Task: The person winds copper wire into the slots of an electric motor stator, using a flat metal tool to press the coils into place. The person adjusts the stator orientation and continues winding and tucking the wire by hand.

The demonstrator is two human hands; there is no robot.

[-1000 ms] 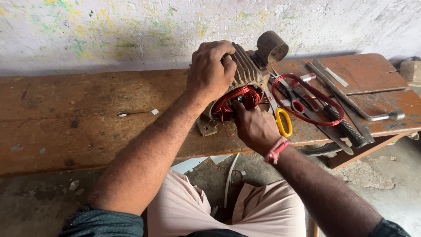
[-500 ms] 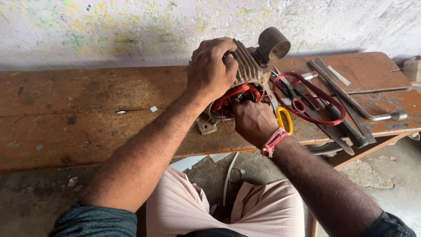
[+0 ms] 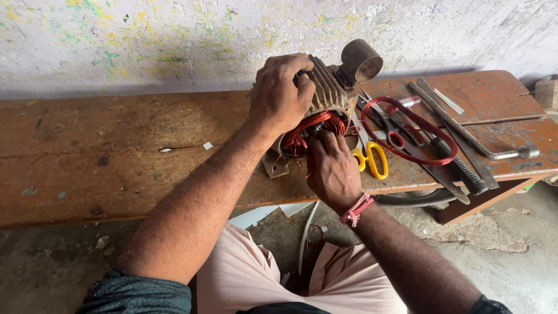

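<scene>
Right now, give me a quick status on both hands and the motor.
Left hand gripping ribbed motor housing. Right hand fingers in red copper windings. Yellow-handled scissors beside right hand.

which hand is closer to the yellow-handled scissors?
Right. The right hand works at the motor's red coil, directly beside the yellow-handled scissors. The left hand grips the top of the ribbed motor housing, farther away.

Bench (image 3: 116,157): worn wood, brown-red.
Centre: motor (image 3: 325,102), tilted.
Right: scissors (image 3: 372,157), red wire loop (image 3: 433,131), files (image 3: 459,168), bar (image 3: 482,148).
</scene>
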